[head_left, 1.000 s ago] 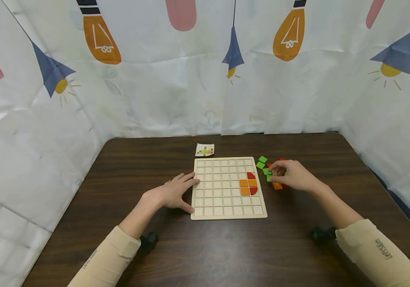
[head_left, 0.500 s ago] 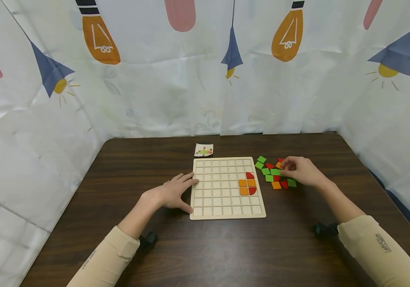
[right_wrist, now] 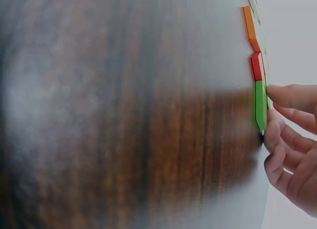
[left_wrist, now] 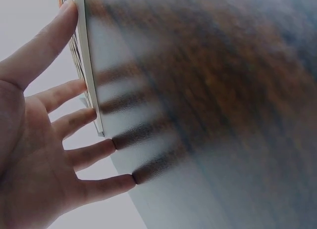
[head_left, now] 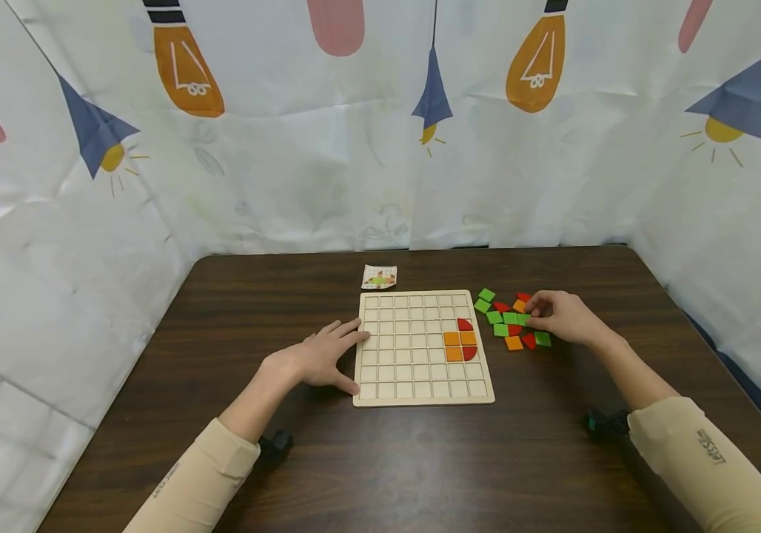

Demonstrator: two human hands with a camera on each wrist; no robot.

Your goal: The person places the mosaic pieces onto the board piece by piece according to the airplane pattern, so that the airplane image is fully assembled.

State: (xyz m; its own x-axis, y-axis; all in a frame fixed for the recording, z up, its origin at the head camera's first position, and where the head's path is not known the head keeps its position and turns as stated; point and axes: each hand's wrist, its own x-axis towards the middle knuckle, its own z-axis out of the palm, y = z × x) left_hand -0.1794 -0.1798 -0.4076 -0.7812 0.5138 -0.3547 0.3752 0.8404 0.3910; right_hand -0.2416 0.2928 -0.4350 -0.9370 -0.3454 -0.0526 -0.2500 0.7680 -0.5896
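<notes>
Desk [head_left: 414, 474]: dark wood-grain top, smooth, semi-gloss, with pale sheen toward the near edge. Board [head_left: 400, 357]: pale, wood-like, matt. Tiles [head_left: 494, 317] beside the board's right edge: smooth, flat-coloured (plastic or painted wood; indistinguishable here). Card [head_left: 379, 277] near the desk's far edge: paper-like. Curtain [head_left: 287, 170] beyond: creased, cloth-like, faint sheen. Sleeves [head_left: 700, 459]: matt cloth.

Soft glare on the tabletop [head_left: 387, 463]; 2 wrist views partly blurred.
</notes>
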